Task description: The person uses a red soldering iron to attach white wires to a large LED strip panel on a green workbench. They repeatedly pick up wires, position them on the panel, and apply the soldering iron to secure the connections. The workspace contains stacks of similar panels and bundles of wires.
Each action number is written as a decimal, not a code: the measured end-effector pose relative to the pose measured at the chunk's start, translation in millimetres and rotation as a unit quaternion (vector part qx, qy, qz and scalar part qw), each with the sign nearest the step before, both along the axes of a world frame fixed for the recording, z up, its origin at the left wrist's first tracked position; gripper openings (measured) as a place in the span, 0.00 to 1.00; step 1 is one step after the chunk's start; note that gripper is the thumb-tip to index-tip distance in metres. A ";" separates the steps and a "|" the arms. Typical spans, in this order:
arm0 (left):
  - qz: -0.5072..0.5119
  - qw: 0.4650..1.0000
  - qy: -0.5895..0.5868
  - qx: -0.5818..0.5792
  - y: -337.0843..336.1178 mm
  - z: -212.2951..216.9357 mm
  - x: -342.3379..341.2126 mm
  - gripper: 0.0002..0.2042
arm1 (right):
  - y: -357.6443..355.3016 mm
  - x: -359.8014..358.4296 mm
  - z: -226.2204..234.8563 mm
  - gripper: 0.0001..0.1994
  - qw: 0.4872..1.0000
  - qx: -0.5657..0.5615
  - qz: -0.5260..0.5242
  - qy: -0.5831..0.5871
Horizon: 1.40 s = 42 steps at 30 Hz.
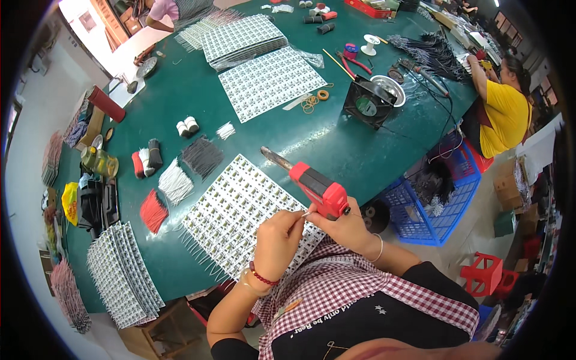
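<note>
A red and black soldering gun (319,187) is in my right hand (348,229), its long metal tip pointing up and to the left. My left hand (277,235) is closed in a pinch and meets the right fingertips. A small pale end shows between them, too little to name. Under both hands lies a white panel of small circuit boards (231,201), with thin wires sticking out along its lower left edge. Cut wires lie in piles beyond it: white wires (176,183), red wires (153,212) and black wires (203,157).
More board panels are stacked at left (123,273) and at the far middle (246,39). A black fan (365,102) stands by a metal bowl (390,89) and red-handled pliers (354,65). A blue crate (429,210) sits right of the table. A person in yellow (505,114) works at right.
</note>
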<state>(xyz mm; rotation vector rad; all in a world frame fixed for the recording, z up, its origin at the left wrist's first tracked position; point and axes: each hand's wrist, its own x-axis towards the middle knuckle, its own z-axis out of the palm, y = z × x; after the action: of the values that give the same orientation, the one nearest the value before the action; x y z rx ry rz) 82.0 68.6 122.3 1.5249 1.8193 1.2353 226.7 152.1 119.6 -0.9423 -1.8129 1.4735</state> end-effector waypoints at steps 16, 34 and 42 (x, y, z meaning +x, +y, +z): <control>0.011 0.997 -0.074 -0.020 -16.4 10.6 1.3 0.05 | -4.5 2.6 17.9 0.07 0.987 -0.133 0.026 0.085; 0.028 0.993 -0.089 -0.074 -38.9 14.9 11.1 0.06 | -22.2 4.5 3.0 0.12 0.995 -0.071 0.053 0.044; 0.058 0.998 0.035 -0.012 -46.3 1.5 12.6 0.05 | -28.8 3.7 1.4 0.09 0.995 -0.076 0.047 0.043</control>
<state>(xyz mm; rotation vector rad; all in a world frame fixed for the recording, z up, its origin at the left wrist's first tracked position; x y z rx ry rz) 94.6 22.3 123.8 1.4853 1.9862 1.2208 230.4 123.3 121.0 -0.8621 -1.7220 1.7038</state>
